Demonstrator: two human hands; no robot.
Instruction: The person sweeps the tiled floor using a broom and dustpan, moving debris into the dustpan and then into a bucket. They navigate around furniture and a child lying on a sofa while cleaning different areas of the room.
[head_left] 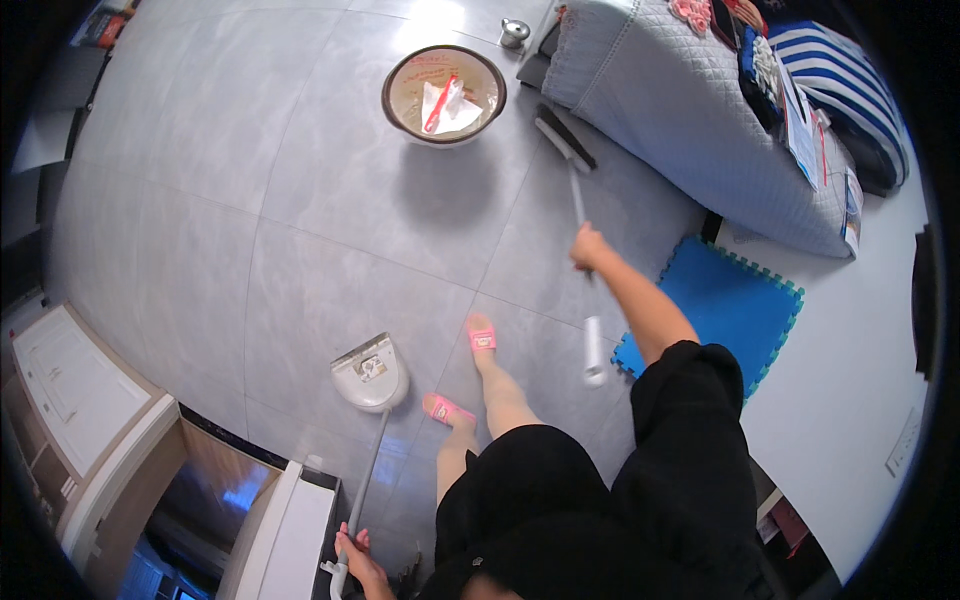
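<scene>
My right hand [590, 247] grips the thin grey handle of a broom [566, 140]. The broom's dark-bristled head is on the floor beside the draped bed or sofa. A white cylinder [593, 350] lines up with the handle below my fist; I cannot tell whether it joins the handle. At the lower left, my left hand [360, 555] is wrapped round the long grey handle of a white dustpan [372, 378]. The dustpan's pan is left of my feet, and its inside holds a small patch of something I cannot make out.
A round bin [444, 140] with a white paper and a red item inside stands ahead. Right of it is furniture under a pale quilted cover [640, 90], with a small metal pot [514, 33] nearby. A blue foam mat [725, 310] lies right; cabinets [85, 375] stand left.
</scene>
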